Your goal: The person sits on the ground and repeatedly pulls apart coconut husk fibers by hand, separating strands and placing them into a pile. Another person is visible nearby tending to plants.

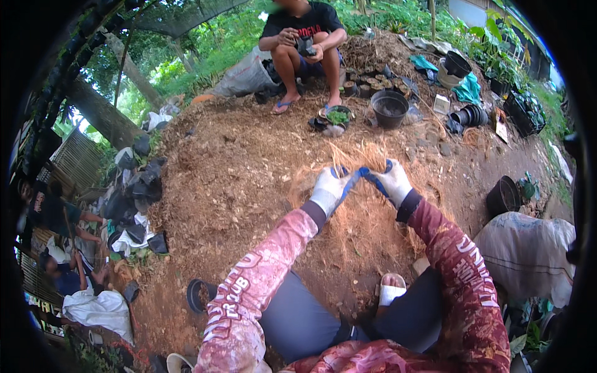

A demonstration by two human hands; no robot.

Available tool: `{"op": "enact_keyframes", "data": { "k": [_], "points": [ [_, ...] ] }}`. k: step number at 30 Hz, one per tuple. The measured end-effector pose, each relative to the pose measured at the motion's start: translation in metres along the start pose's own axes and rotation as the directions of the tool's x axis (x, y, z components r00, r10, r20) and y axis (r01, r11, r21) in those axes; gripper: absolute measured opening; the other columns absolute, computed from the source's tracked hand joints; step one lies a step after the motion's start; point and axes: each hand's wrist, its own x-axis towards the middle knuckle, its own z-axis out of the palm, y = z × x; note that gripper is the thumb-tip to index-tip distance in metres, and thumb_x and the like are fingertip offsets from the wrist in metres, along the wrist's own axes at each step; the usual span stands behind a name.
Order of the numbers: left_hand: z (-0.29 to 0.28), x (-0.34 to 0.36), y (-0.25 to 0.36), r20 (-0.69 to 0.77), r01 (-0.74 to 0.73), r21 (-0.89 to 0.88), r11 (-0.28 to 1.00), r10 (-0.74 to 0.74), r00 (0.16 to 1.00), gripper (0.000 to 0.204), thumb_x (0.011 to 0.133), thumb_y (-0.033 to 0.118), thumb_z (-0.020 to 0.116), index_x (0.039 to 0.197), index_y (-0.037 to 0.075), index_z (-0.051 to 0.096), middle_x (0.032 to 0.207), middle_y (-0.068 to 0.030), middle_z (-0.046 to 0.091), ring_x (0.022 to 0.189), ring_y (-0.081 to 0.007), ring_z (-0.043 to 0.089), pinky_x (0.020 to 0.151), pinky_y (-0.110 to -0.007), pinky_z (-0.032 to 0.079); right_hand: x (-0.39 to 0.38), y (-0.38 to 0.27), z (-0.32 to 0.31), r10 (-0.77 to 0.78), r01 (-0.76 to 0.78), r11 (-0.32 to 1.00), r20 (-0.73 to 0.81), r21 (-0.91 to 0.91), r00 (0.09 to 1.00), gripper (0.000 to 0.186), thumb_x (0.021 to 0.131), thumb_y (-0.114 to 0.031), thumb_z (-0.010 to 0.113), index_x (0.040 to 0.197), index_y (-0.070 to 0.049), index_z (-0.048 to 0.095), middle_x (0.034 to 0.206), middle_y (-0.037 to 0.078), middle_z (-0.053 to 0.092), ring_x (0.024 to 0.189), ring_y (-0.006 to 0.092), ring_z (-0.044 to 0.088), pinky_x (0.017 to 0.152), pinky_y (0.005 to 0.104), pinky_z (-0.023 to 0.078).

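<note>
Both my hands wear white gloves with blue palms and meet in front of me above the ground. My left hand [329, 188] is closed, its fingers pinching a loose tuft of coconut fibre [373, 156]. Closed on the same tuft, my right hand [394, 181] almost touches the left at the fingertips. Stringy orange-brown strands stick out beyond both gloves. Below them, more loose fibre [349, 227] hangs or lies over the soil; I cannot tell which.
Opposite, a seated person [305, 43] holds a small black pot. Nearby stand a black pot [390, 109] and a small green plant [337, 117]. A white sack [528, 252] lies at the right, with a tipped black pot [504, 196] behind it. People [59, 273] work at the far left.
</note>
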Motion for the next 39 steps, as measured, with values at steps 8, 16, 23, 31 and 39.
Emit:
{"op": "enact_keyframes", "data": {
  "k": [8,16,23,31,39],
  "points": [
    [0.007,-0.016,0.011,-0.04,-0.001,-0.28,0.96,-0.01,0.999,0.027,0.09,0.023,0.078,0.095,0.003,0.06,0.078,-0.0037,0.064,0.065,-0.0136,0.064,0.06,-0.029,0.058,0.015,-0.017,-0.044,0.141,-0.109,0.962,-0.114,0.249,0.983,0.033,0.084,-0.008,0.081,0.113,-0.002,0.069,0.097,0.004,0.073,0.078,0.0125,0.068,0.069,0.0278,0.055],
    [0.004,-0.023,0.032,0.018,-0.026,-0.394,0.919,0.036,0.999,0.037,0.084,0.023,0.084,0.1,-0.001,0.06,0.092,-0.0084,0.066,0.077,-0.0146,0.066,0.071,-0.03,0.063,0.028,0.002,-0.068,0.032,0.051,0.955,-0.274,0.291,0.961,0.031,0.083,-0.013,0.082,0.109,-0.002,0.069,0.093,0.004,0.072,0.073,0.0114,0.066,0.066,0.0256,0.052],
    [-0.045,-0.039,0.035,-0.106,-0.052,-0.329,0.943,0.018,0.994,0.03,0.089,0.024,0.079,0.097,0.0,0.064,0.092,-0.0065,0.07,0.075,-0.017,0.071,0.071,-0.032,0.063,0.02,-0.001,-0.164,0.153,-0.012,0.957,-0.468,0.29,0.87,0.029,0.09,-0.025,0.075,0.104,-0.001,0.067,0.087,0.008,0.07,0.068,0.0204,0.069,0.066,0.033,0.057],
    [-0.001,-0.017,0.007,0.083,0.187,-0.396,0.899,-0.168,0.982,0.023,0.09,0.021,0.077,0.102,0.002,0.069,0.089,-0.0076,0.072,0.074,-0.0164,0.071,0.064,-0.028,0.059,-0.018,-0.022,-0.027,-0.113,0.206,0.959,0.407,-0.193,0.906,0.083,0.081,-0.024,0.084,0.147,-0.002,0.039,0.134,0.015,0.062,0.118,0.0267,0.062,0.103,0.0385,0.048],
    [-0.003,-0.015,0.012,0.137,-0.043,0.046,0.998,0.036,0.99,0.034,0.088,0.028,0.08,0.111,0.004,0.071,0.095,-0.0031,0.073,0.079,-0.007,0.064,0.07,-0.025,0.053,-0.008,0.005,-0.025,-0.162,0.28,0.729,0.239,-0.624,0.957,0.047,0.072,-0.027,0.084,0.108,-0.004,0.067,0.1,0.023,0.071,0.097,0.039,0.068,0.085,0.0444,0.054]
  ]
}}
